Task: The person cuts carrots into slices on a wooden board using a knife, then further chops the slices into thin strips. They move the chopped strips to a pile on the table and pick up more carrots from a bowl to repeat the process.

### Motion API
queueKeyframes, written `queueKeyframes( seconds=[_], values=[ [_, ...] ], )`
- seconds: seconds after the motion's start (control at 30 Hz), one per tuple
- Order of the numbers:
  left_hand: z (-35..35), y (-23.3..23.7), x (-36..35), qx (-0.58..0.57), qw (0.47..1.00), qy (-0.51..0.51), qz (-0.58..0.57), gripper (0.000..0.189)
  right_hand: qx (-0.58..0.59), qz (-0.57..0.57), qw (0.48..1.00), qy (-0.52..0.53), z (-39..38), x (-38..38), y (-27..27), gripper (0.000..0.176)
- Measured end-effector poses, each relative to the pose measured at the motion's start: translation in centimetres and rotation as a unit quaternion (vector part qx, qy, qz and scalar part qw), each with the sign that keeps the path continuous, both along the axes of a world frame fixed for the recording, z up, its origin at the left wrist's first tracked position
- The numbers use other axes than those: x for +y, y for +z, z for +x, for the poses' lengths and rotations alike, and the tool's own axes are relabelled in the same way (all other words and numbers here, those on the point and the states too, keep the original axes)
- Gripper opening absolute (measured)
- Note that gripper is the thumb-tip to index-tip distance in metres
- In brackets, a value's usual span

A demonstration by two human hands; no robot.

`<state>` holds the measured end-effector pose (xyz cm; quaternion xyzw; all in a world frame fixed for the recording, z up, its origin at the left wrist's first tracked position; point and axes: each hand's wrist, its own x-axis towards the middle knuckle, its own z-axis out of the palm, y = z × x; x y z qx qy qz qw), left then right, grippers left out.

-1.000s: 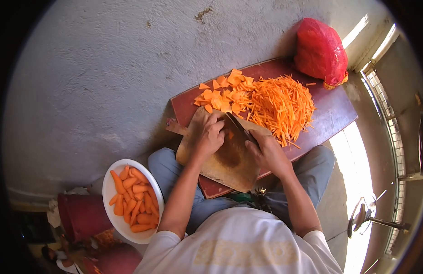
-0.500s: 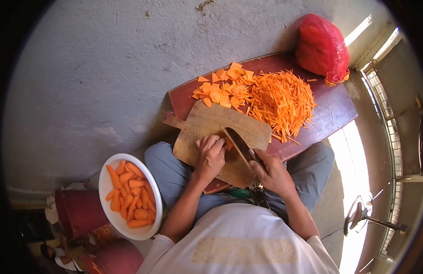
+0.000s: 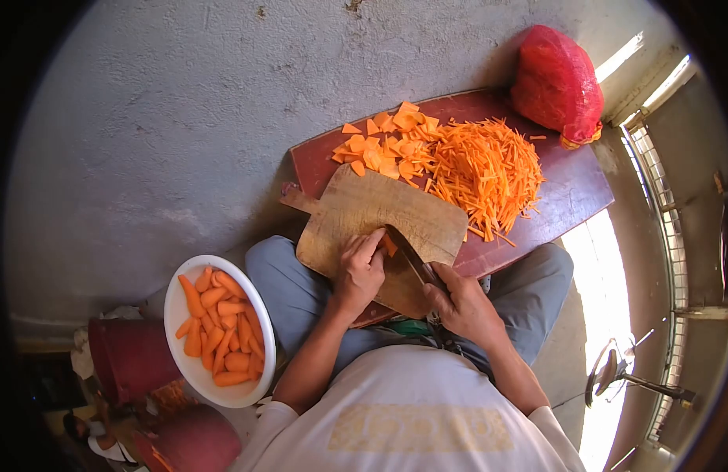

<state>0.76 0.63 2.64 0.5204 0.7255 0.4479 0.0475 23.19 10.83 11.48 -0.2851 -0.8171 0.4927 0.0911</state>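
Note:
A worn wooden cutting board point(image 3: 348, 212) with a short handle rests across my lap and the table edge. My left hand point(image 3: 360, 271) presses on it with curled fingers, steadying a piece of carrot point(image 3: 390, 245). Gripped by its handle in my right hand point(image 3: 466, 307), a dark-bladed knife point(image 3: 411, 256) stands right beside those fingertips, against the carrot. Part of the carrot is hidden by the blade and fingers. Past the board, flat carrot slices point(image 3: 387, 145) and a heap of carrot shreds point(image 3: 490, 173) lie on the red table point(image 3: 576, 181).
A white basin point(image 3: 173, 315) of whole peeled carrots stands at my left, near two dark red tubs point(image 3: 128, 358). A red mesh sack point(image 3: 556, 86) sits at the table's far right. The grey wall point(image 3: 159, 118) borders the table. Another person point(image 3: 104, 444) shows at lower left.
The knife blade has tipped to a steeper, more edge-on angle at the carrot, and my right hand has dropped slightly. My left hand stays nearly in place. The view has shifted slightly.

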Motion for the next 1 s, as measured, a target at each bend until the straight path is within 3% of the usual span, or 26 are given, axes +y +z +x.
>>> queueKeyframes(
  seconds=[0.17,0.37,0.53,1.0],
  values=[
    [0.2,-0.7,-0.1,-0.048,0.999,0.015,0.001,0.034,0.004,-0.007,1.000,0.001,-0.3,-0.3,0.4,0.034],
    [-0.5,-0.4,-0.2,0.056,0.997,-0.046,0.007,0.027,0.024,0.004,1.000,-0.004,-0.3,-0.4,0.0,0.034],
    [-0.7,-1.3,0.1,0.063,0.996,-0.056,0.029,0.027,-0.033,0.026,0.999,0.019,-0.1,-1.2,1.0,0.036],
    [-0.6,-1.3,0.4,0.057,0.996,-0.042,0.059,0.022,-0.023,0.076,0.996,0.032,-2.9,-0.4,0.9,0.029]
  ],
)
